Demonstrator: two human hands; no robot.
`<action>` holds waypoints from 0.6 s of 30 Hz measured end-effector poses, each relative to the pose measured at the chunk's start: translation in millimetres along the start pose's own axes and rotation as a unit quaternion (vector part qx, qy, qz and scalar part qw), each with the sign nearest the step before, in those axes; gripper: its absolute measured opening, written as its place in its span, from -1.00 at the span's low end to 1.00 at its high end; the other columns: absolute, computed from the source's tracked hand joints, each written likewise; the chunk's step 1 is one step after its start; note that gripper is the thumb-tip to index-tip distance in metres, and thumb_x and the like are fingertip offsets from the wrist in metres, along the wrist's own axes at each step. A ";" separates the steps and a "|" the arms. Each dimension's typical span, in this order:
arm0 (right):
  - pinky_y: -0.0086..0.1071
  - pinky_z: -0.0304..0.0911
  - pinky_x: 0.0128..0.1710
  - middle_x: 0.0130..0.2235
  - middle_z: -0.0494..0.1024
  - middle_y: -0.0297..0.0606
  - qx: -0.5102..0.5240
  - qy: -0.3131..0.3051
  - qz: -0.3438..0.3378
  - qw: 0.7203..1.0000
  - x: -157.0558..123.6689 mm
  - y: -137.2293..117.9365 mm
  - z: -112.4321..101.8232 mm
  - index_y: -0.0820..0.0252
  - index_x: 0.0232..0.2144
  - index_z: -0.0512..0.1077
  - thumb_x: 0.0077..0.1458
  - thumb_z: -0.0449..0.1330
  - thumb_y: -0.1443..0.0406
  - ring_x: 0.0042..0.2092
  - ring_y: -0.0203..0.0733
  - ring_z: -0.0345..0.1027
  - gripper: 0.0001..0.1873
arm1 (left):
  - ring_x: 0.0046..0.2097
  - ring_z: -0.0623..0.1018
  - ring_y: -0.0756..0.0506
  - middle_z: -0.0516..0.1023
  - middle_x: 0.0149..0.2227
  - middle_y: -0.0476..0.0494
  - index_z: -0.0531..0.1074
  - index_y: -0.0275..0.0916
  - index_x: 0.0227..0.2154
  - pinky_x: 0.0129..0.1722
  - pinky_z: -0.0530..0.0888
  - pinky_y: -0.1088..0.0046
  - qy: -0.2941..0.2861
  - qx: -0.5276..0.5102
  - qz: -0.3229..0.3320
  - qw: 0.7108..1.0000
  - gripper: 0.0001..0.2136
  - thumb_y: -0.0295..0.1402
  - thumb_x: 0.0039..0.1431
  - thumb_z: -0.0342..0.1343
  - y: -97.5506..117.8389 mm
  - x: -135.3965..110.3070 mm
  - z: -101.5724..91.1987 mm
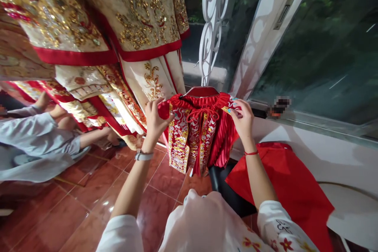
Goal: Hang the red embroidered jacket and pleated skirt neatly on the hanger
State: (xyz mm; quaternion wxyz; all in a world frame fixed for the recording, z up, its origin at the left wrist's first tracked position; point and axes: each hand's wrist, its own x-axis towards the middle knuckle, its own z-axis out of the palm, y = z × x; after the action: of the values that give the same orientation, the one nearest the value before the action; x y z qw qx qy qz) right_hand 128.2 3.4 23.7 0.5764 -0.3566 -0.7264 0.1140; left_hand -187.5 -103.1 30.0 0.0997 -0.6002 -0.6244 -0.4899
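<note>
A red skirt (194,138) with gold and silver embroidered panels, pleated sides and a gathered, bow-tied waist hangs in front of me. It is on a red hanger (203,91) whose hook meets a white scrollwork stand (208,43). My left hand (155,120) is closed on the waist's left side, the thumb lying on the front of the cloth. At the opposite side, my right hand (242,117) pinches the waist fabric between thumb and fingers. The fingertips behind the cloth are partly hidden.
Cream and gold embroidered robes (147,12) with red hems hang at the left. Red cloth (280,185) drapes beside a black seat (228,189) on the right. A person in light clothing (38,138) sits at far left. Windows (330,59) stand behind, over red floor tiles (97,201).
</note>
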 end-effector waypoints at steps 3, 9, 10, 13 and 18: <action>0.11 0.15 0.24 0.15 0.49 -0.08 -0.108 0.012 -0.011 0.994 8.3 13.4 -4.4 0.03 0.10 0.47 0.16 0.24 0.26 0.20 0.13 0.29 -0.57 | 0.05 0.42 -0.37 0.42 -0.04 -0.32 0.41 -0.23 -0.04 0.11 0.35 -0.04 0.030 0.060 -0.063 0.996 -0.49 -0.10 -0.01 0.35 -11.1 -8.3 9.2; -0.06 0.27 0.20 0.09 0.58 -0.08 -0.016 -0.069 0.013 0.997 21.3 45.0 -0.5 0.15 0.06 0.51 0.21 0.09 0.30 0.12 0.00 0.43 -0.59 | -0.21 0.47 -0.18 0.46 -0.27 -0.16 0.41 -0.20 -0.25 -0.15 0.44 0.23 0.018 -0.099 -0.182 0.978 -0.70 -0.07 0.13 0.19 -1.4 -34.6 32.0; -0.07 0.30 0.18 0.05 0.60 -0.09 -0.006 -0.070 0.023 0.997 25.6 49.5 -2.3 0.15 0.02 0.54 0.22 0.06 0.29 0.09 0.00 0.45 -0.61 | -0.30 0.46 -0.11 0.44 -0.36 -0.09 0.40 -0.20 -0.30 -0.26 0.44 0.34 -0.013 -0.170 -0.199 0.965 -0.71 -0.05 0.14 0.17 -2.8 -34.4 27.9; -0.08 0.37 0.09 -0.05 0.66 -0.11 0.011 -0.127 0.059 0.990 52.1 63.2 -18.7 0.17 -0.10 0.60 0.20 0.09 0.24 0.00 0.02 0.52 -0.66 | -0.47 0.36 -0.01 0.34 -0.53 0.05 0.37 -0.19 -0.41 -0.48 0.30 0.53 -0.082 -0.274 -0.201 0.937 -0.66 -0.02 0.05 0.25 -17.2 -15.6 -5.2; -0.07 0.46 -0.07 -0.27 0.69 -0.16 0.077 -0.317 0.144 0.934 106.5 81.6 -42.5 0.18 -0.26 0.64 0.07 0.30 0.12 -0.21 0.01 0.56 -0.72 | -0.39 0.45 -0.03 0.51 -0.45 -0.02 0.49 -0.23 -0.39 -0.44 0.36 0.53 -0.187 -0.168 -0.123 0.960 -0.64 -0.06 -0.10 0.37 -60.8 55.9 -60.4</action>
State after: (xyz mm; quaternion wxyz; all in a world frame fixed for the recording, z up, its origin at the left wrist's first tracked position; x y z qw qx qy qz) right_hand 190.2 120.8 70.2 0.3187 -0.3576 -0.8013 0.3584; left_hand -281.5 -98.7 70.1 -0.1825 -0.6081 -0.6092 -0.4752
